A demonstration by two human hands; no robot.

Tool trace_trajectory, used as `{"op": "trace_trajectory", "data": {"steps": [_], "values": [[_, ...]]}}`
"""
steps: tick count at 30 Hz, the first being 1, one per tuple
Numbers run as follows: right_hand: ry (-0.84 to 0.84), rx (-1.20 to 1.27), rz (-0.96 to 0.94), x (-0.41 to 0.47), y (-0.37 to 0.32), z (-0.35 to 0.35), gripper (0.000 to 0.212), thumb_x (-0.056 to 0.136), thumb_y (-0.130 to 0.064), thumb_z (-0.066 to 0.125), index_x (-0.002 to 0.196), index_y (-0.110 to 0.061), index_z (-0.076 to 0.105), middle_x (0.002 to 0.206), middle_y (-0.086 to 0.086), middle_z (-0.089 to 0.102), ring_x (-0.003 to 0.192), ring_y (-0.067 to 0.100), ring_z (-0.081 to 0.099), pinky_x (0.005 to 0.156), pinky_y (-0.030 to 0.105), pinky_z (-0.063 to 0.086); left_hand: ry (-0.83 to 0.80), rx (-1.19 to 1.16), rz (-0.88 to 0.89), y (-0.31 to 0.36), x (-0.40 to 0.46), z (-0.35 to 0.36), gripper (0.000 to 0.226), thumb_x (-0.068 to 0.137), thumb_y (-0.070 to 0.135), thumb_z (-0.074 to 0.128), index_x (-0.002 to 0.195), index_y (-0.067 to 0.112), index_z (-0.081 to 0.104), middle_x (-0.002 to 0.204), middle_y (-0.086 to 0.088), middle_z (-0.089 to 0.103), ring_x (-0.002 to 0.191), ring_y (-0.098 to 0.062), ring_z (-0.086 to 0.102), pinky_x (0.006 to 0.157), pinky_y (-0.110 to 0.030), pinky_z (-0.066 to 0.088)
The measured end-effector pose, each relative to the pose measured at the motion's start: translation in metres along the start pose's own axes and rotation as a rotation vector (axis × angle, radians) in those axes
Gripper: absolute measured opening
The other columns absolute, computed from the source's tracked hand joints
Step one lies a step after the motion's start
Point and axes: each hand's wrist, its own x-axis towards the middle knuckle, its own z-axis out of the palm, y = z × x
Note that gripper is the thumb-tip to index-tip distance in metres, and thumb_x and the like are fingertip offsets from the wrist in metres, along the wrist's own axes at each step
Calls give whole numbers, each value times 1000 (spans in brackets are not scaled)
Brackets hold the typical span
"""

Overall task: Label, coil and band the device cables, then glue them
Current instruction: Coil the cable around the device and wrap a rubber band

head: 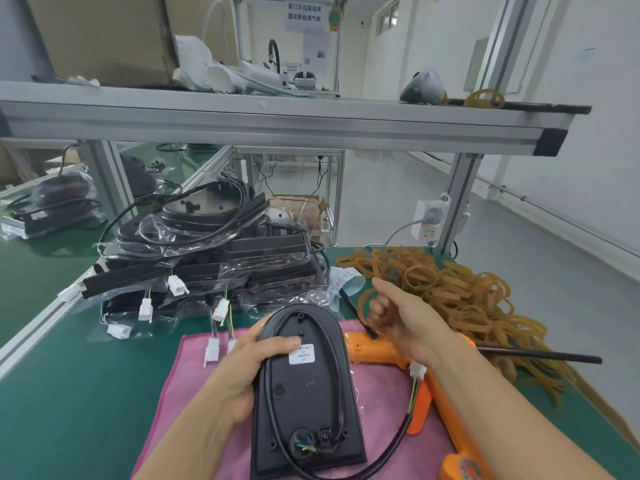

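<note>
Over the pink cloth, my left hand gripped the black device (thumb on its label); right-hand fingers curled loosely beyond it, empty.

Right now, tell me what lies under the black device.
The black device, held by the left hand, rests on a pink cloth on the green table. Whatever the cloth covers is hidden.

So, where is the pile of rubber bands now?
The rubber bands lie on the right side of the green table, just beyond the right hand and behind the orange glue gun.
</note>
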Motion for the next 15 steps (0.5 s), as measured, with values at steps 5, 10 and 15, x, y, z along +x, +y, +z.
{"op": "trace_trajectory", "data": {"steps": [5,10,15], "values": [[-231,422,-35,-12,-6,10,15,85,-16,58,90,-6,67,65,1,61,48,6,57,51,18,55,13,-11,-13,0,0,2,44,58,-1,77,99,11,71,88,-19,73,66,-30,70,55,-38,57],[-273,181,-97,-19,-3,7,41,90,5,35,121,-11,57,108,4,73,79,25,74,56,24,58,-1,-9,25,4,-5,5,48,58,3,74,105,13,69,91,-17,73,68,-27,70,57,-35,57],[25,-380,-211,-15,-4,-9,37,90,-17,66,126,-8,60,115,8,68,61,15,70,53,22,56,-60,-36,96,5,-13,6,56,59,-2,73,113,14,68,96,-17,72,74,-27,71,60,-34,58]]}}
